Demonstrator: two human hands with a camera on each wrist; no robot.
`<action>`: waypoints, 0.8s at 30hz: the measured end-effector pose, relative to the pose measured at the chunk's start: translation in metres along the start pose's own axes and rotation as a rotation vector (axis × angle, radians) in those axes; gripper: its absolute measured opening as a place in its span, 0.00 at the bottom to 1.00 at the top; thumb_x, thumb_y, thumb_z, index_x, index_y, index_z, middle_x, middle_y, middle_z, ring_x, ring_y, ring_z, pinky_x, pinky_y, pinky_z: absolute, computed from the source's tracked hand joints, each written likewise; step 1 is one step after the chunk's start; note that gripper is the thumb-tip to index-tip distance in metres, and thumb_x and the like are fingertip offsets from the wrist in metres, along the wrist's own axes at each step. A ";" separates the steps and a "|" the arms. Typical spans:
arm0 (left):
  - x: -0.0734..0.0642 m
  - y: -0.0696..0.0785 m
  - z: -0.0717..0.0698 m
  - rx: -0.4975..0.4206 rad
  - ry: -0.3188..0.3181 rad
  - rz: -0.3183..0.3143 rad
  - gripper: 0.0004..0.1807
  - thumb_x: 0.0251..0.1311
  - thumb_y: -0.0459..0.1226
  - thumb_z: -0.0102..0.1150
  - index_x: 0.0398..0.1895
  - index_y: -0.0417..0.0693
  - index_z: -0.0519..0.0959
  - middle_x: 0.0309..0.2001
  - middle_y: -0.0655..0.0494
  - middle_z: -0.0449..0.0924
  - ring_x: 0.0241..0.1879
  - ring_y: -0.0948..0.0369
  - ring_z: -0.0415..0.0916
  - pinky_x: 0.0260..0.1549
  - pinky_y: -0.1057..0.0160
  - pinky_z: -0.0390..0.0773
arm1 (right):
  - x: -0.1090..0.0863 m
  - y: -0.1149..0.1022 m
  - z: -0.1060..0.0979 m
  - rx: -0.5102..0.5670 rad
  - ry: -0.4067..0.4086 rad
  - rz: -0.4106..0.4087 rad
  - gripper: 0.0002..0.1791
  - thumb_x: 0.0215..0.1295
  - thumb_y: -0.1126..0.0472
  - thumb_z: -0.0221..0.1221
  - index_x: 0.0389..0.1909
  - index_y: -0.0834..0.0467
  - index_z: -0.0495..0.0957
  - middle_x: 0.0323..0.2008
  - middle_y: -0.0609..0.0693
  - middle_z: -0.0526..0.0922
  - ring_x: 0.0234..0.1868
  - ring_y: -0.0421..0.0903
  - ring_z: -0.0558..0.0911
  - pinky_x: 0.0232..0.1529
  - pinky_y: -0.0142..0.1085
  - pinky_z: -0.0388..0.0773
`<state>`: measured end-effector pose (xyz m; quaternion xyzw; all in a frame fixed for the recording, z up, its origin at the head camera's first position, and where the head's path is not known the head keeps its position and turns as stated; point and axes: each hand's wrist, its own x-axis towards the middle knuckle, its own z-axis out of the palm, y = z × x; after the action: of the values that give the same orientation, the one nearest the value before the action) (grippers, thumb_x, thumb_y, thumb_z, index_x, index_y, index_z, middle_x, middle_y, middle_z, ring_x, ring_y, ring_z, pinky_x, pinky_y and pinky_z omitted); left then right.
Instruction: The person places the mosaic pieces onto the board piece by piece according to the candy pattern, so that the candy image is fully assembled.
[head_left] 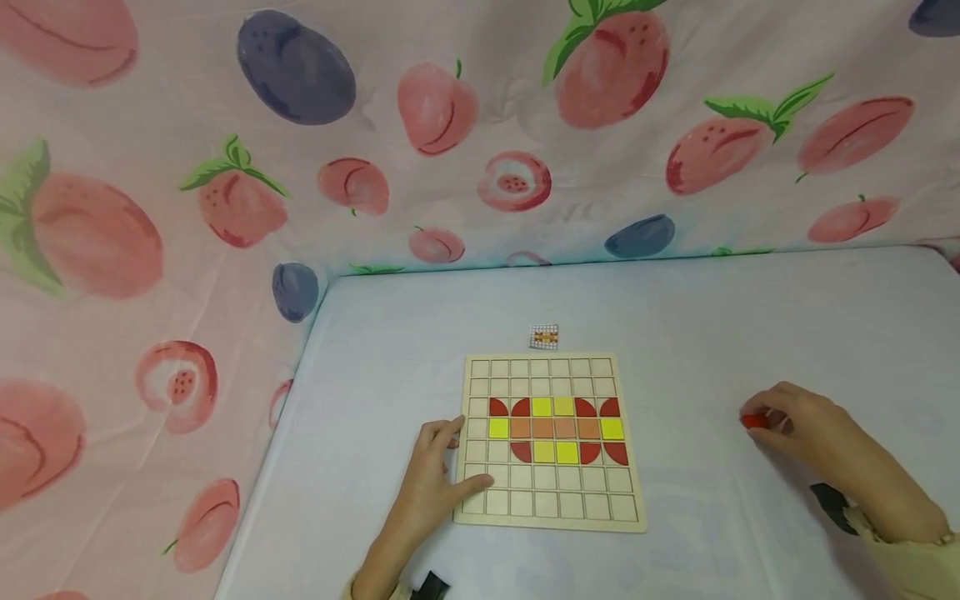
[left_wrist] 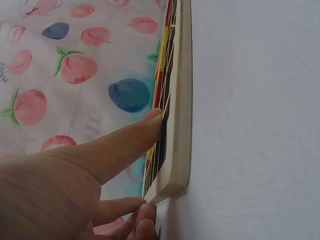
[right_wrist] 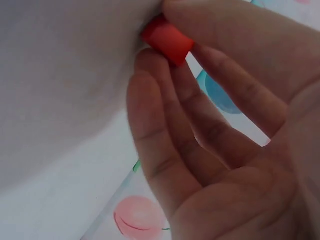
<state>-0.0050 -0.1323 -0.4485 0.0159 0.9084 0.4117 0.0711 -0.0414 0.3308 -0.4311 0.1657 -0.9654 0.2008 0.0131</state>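
A square wooden grid board (head_left: 585, 504) lies on the table, with red quarter-circle, yellow square and orange square tiles across its middle rows. My left hand (head_left: 431, 479) rests at the board's left side. Its thumb (left_wrist: 135, 137) lies extended over the top face, while the other fingers touch the left edge. Well to the right of the board, my right hand (head_left: 806, 429) pinches a small red tile (right_wrist: 167, 40) between thumb and fingertips, low over the white cloth. Fingers partly cover this tile, so its full outline is hidden.
A small printed pattern card (head_left: 544, 337) lies just beyond the board's far edge. White cloth (head_left: 697, 333) covers the table. A fruit-print curtain (head_left: 465, 117) hangs along the back and left side.
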 end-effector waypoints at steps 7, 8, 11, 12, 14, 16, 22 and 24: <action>0.000 0.000 0.001 -0.002 -0.002 0.004 0.48 0.45 0.43 0.80 0.70 0.42 0.68 0.57 0.51 0.67 0.51 0.59 0.66 0.41 0.68 0.71 | 0.005 -0.007 0.001 0.031 -0.034 0.035 0.13 0.46 0.69 0.74 0.33 0.57 0.83 0.29 0.41 0.81 0.28 0.30 0.76 0.29 0.30 0.77; 0.000 0.000 0.001 0.000 -0.001 0.004 0.48 0.44 0.43 0.80 0.70 0.42 0.68 0.57 0.51 0.67 0.51 0.59 0.66 0.41 0.68 0.71 | 0.005 -0.008 0.000 0.030 -0.040 0.036 0.13 0.46 0.68 0.74 0.33 0.57 0.84 0.29 0.41 0.82 0.28 0.31 0.76 0.30 0.31 0.78; 0.000 0.000 0.001 0.001 0.002 0.004 0.48 0.45 0.44 0.80 0.70 0.42 0.68 0.57 0.51 0.67 0.51 0.59 0.66 0.41 0.68 0.71 | 0.008 -0.012 -0.001 0.036 -0.055 0.031 0.12 0.47 0.67 0.74 0.34 0.55 0.84 0.30 0.41 0.83 0.30 0.30 0.78 0.32 0.31 0.79; 0.000 0.000 0.001 0.001 0.003 0.005 0.48 0.45 0.44 0.80 0.70 0.42 0.68 0.57 0.51 0.67 0.51 0.59 0.66 0.41 0.68 0.71 | 0.009 -0.014 -0.001 0.029 -0.049 0.020 0.12 0.47 0.66 0.74 0.34 0.54 0.84 0.30 0.40 0.83 0.31 0.29 0.78 0.32 0.32 0.79; 0.000 0.000 0.001 0.002 0.004 0.005 0.48 0.45 0.44 0.80 0.70 0.42 0.68 0.57 0.51 0.67 0.51 0.59 0.66 0.41 0.68 0.71 | 0.011 -0.018 -0.001 0.024 -0.027 -0.008 0.13 0.47 0.66 0.74 0.33 0.53 0.84 0.30 0.38 0.83 0.31 0.29 0.78 0.33 0.32 0.80; 0.001 -0.001 0.001 0.001 0.003 0.004 0.48 0.45 0.44 0.80 0.70 0.42 0.68 0.57 0.51 0.67 0.51 0.59 0.66 0.41 0.68 0.71 | 0.013 -0.022 0.000 0.020 -0.001 -0.036 0.13 0.46 0.68 0.74 0.33 0.52 0.84 0.30 0.37 0.82 0.31 0.29 0.78 0.32 0.32 0.80; 0.000 -0.001 0.001 0.000 0.004 0.004 0.48 0.44 0.44 0.80 0.70 0.41 0.68 0.57 0.51 0.67 0.51 0.59 0.66 0.41 0.68 0.71 | 0.022 -0.041 0.005 0.023 0.004 -0.054 0.15 0.46 0.70 0.74 0.34 0.52 0.85 0.30 0.38 0.80 0.31 0.36 0.80 0.33 0.35 0.81; 0.000 -0.001 0.002 0.000 0.004 0.004 0.48 0.44 0.44 0.80 0.70 0.41 0.68 0.57 0.51 0.68 0.51 0.59 0.66 0.41 0.68 0.71 | 0.025 -0.048 0.007 0.019 0.004 -0.059 0.15 0.46 0.70 0.74 0.34 0.52 0.85 0.30 0.38 0.80 0.31 0.36 0.79 0.34 0.36 0.81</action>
<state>-0.0051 -0.1319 -0.4505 0.0166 0.9085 0.4119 0.0684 -0.0494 0.2782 -0.4168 0.1939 -0.9581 0.2098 0.0192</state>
